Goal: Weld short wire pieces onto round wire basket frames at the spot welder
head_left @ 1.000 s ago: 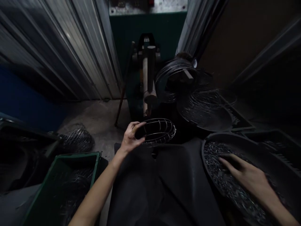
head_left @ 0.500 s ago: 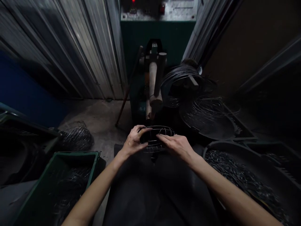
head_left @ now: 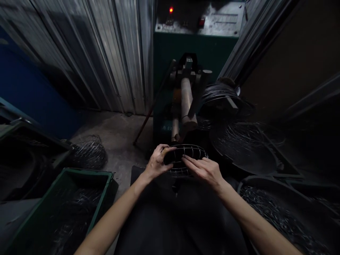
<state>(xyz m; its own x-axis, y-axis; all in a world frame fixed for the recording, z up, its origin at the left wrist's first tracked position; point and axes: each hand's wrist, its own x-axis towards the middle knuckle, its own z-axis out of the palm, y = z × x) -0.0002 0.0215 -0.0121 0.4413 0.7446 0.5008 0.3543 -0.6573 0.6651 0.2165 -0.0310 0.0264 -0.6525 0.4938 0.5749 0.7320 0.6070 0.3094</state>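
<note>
Fingers (head_left: 168,149) of the left hand (head_left: 156,163) clamp the rim of the wire cage (head_left: 192,151) (just before the machine (head_left: 186,95)). The right hand (head_left: 206,170) rests flat fingers, slightly apart, on it. Both forearms reach forward.

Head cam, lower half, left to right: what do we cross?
green crate → left hand → wire cage → right hand → tray of metal bits
</note>
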